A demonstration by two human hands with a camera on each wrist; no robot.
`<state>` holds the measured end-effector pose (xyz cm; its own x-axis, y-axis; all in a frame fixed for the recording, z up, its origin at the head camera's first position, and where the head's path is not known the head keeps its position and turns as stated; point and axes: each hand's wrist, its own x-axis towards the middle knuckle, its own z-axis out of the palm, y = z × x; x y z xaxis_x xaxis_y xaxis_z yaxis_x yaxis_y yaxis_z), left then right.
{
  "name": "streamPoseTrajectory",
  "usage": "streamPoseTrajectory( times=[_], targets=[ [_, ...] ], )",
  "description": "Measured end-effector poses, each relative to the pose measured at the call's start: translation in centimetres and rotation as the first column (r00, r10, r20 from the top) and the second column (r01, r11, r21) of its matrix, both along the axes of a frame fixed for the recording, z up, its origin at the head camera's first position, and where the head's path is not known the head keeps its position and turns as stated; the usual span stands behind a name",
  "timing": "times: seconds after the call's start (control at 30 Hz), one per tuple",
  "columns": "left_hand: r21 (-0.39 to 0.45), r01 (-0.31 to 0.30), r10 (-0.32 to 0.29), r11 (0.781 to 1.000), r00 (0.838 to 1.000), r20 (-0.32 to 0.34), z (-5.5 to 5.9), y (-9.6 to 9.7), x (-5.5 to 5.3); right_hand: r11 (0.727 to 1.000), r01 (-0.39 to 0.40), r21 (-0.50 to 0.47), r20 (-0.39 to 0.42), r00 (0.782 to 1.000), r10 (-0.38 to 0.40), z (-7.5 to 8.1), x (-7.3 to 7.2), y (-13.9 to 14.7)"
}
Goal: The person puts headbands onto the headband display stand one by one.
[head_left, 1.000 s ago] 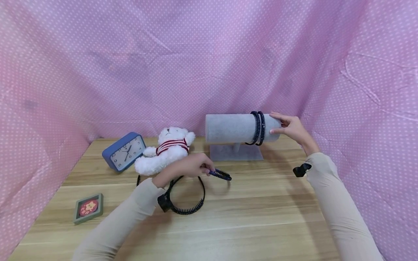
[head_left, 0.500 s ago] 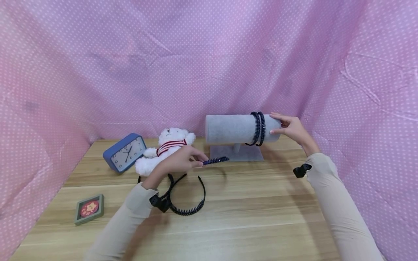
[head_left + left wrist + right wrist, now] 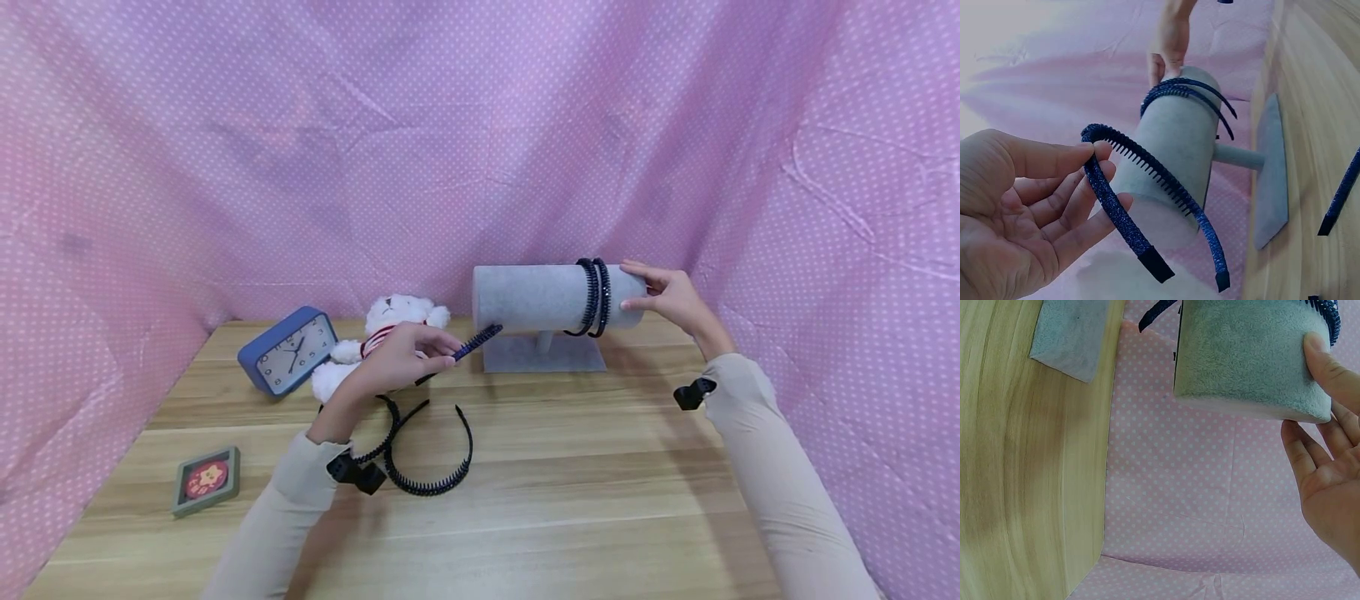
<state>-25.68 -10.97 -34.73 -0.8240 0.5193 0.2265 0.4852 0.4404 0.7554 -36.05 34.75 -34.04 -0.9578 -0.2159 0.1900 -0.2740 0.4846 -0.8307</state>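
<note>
1. The headband (image 3: pixel 1115 209) is dark blue and glittery, a narrow arc with a row of comb teeth on its inner side and black tips.
2. It is in the air, near the left end of the grey fabric roll (image 3: pixel 528 298); whether they touch, I cannot tell.
3. The left hand (image 3: pixel 397 362) pinches this headband between thumb and forefinger.
4. The right hand (image 3: pixel 675 304) grips the roll's right end, the thumb on its curved side.
5. Two dark toothed headbands (image 3: pixel 603 300) sit side by side around the roll, near the right hand.
6. More black headbands (image 3: pixel 427 490) lie on the wooden table (image 3: pixel 562 517), partly covered by the left arm.
7. The left hand also hides part of the white teddy bear (image 3: pixel 393 310). Beside the bear stands a blue alarm clock (image 3: pixel 288 350).
</note>
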Motion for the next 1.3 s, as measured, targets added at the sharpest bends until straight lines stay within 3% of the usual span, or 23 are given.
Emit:
streamPoseTrajectory(
  times=[0.13,0.47,0.83,1.03,1.3],
  targets=[
    [0.024,-0.041,0.04,0.999,0.998,0.038,0.5,-0.9,0.4,1.0,0.0,-0.001,0.003,1.0,0.0,0.0,0.0,0.0],
    [0.093,-0.152,0.149,0.984,0.988,0.037,1.3,-2.2,1.1,1.0,0.007,0.03,0.002,1.0,-0.007,0.2,-0.2,0.2],
    [0.228,-0.209,0.199,0.951,0.978,0.068,1.4,-1.3,-0.3,0.999,0.01,0.046,0.001,1.0,-0.011,-0.1,-0.2,0.3],
    [0.342,-0.291,0.269,0.894,0.957,0.11,1.3,0.2,-1.4,0.999,0.012,0.04,-0.01,1.0,-0.011,-0.1,-0.3,0.2],
    [0.525,-0.35,0.358,0.776,0.929,0.092,0.3,3.2,-3.1,1.0,0.014,0.019,-0.015,1.0,-0.013,-0.1,-0.1,-0.1]
  ],
)
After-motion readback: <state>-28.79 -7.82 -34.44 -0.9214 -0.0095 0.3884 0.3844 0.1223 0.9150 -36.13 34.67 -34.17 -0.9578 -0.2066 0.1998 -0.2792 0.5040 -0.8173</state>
